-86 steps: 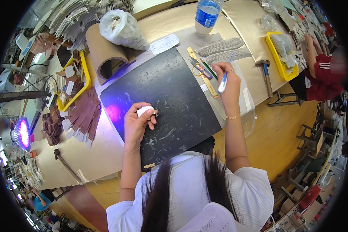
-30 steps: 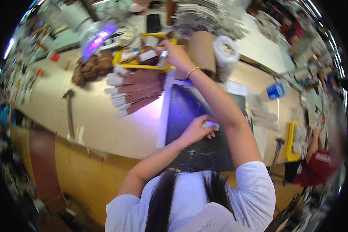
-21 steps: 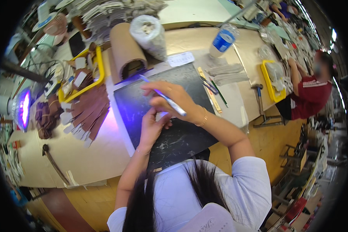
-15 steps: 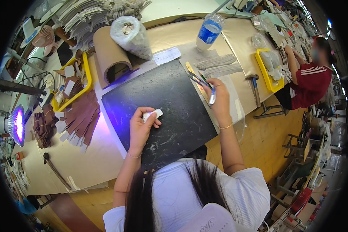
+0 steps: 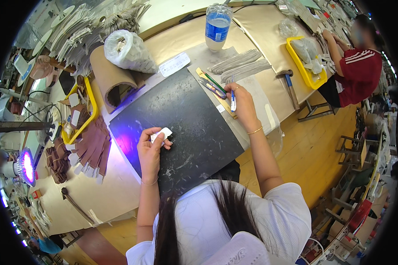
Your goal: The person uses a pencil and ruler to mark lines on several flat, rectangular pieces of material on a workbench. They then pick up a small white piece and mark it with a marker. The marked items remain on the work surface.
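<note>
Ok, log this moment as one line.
left hand: holds small white piece, over black mat | right hand: holds blue-and-white pen, beside mat | lamp: lit purple

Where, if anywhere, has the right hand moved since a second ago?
Yes: the right hand crossed the mat rightward, from the left tray to beside the ruler.

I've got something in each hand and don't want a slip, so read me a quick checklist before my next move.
1. White piece gripped in your left hand: ok, between thumb and fingers.
2. Blue-and-white pen-like tool held in your right hand: ok.
3. Tip of that tool uncovered: cannot tell, too small.
4. Hands apart: ok.
5. Bottle upright and off the black board: ok.
6. Purple lamp off: not ok, it is glowing.
</note>
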Tool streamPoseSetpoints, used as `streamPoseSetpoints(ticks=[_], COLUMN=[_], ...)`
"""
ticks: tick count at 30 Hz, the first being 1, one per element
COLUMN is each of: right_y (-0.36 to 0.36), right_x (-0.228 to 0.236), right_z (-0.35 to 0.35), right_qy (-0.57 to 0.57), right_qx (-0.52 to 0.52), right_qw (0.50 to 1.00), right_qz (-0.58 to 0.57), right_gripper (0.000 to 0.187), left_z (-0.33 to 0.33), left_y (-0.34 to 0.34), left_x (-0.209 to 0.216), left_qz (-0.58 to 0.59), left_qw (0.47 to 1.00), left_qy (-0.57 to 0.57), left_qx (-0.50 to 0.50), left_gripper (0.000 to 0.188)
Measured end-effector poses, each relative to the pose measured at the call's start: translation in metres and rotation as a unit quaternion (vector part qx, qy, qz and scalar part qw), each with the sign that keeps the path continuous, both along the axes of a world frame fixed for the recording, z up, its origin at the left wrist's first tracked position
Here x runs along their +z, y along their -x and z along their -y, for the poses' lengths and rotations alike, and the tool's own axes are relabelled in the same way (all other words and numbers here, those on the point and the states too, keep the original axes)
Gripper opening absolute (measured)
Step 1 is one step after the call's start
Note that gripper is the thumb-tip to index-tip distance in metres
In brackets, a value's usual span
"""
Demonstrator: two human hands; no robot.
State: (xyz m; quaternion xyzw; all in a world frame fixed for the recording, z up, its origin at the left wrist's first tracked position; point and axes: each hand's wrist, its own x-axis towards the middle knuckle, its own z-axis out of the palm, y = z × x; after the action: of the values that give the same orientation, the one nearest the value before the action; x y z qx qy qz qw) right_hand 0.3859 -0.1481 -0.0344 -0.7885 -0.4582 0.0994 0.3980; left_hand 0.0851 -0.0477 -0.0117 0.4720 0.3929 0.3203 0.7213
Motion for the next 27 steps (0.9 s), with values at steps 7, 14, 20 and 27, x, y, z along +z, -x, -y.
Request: streamPoseSetpoints(ticks=[7,14,20,27], right_y=[0.025,0.021,0.057,0.014], right_x=[0.004,0.014,0.040,-0.007], right_z=[0.003,0.003,0.006,0.014], right_qy=[-0.012,-0.075,-0.190,0.049], right_qx=[0.062,-0.029,0.016,-0.084], right_qw=[0.998,0.992,0.943,0.993], right_qz=[0.001,-0.098,-0.271,0.072], right_gripper=[0.013,0.023,0.034,0.031], left_z=[0.001,0.004,0.009,0.015], left_y=[-0.004,-0.008,-0.015,-0.016], left_x=[0.005,0.010,0.008,0.008], left_qz=[-0.008,-0.083,-0.194,-0.257], left_qw=[1.000,0.996,0.974,0.940], left_qy=[0.006,-0.020,-0.104,-0.217], left_qx=[-0.001,-0.040,-0.053,-0.056], left_gripper=[0.013,0.010,0.011,0.016])
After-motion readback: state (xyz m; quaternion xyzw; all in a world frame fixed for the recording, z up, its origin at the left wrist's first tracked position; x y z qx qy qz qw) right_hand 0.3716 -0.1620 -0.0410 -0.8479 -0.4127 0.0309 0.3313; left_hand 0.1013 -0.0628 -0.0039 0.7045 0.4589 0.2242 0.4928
